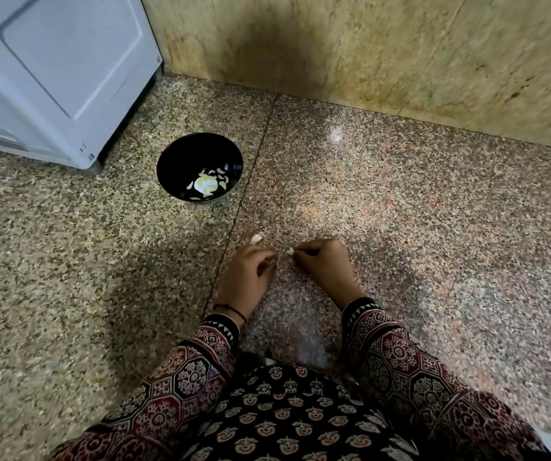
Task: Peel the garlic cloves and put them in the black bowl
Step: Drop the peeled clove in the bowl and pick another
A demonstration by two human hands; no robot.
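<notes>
The speckled granite floor (400, 201) carries everything. A white appliance (51, 68) stands just left of the round, glossy black bowl (181, 154), which holds pale peeled cloves (206, 185). Below and to the right of the bowl, the left hand (251, 274) and right hand (324, 266) meet, their curled fingers pinching a small garlic clove (289, 251) between the tips. A loose clove (257, 238) lies on the floor between the bowl and the left hand, just beside its fingers.

Speckled grey-pink polished granite floor (400, 211), pale glare spot (335, 134) near far edge. Thin dark joint line (251, 181) runs across floor slabs, near to far. Mottled yellow-beige stone wall (433, 51) behind, broad dark smudge (267, 44) on it. Boxy white metal appliance (51, 71) far left, standing on floor against wall.
</notes>
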